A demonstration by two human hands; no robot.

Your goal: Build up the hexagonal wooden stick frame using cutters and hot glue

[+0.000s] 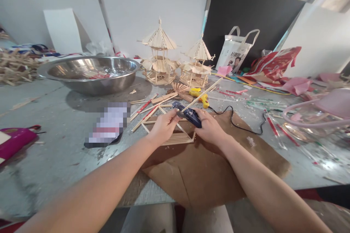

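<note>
My left hand (165,125) is closed, thumb and fingertips pinched at the lower end of a thin wooden stick (203,94) that slants up to the right. My right hand (209,125) wraps around a dark blue hand cutter (193,118), whose metal head meets the stick beside my left fingertips. Below both hands a flat wooden stick frame (175,139) with triangular sections lies on brown cardboard (216,174); my hands partly hide it. Just beyond them lie a yellow glue gun (201,98) with a black cord and a fan of short wooden strips (183,91).
Two stick pagodas (160,63) stand at the back. A steel basin (93,85) and a phone (108,125) are on the left, with a magenta object (18,142) at the edge. Plastic tubes (273,127) and a clear pink-handled container (317,116) clutter the right.
</note>
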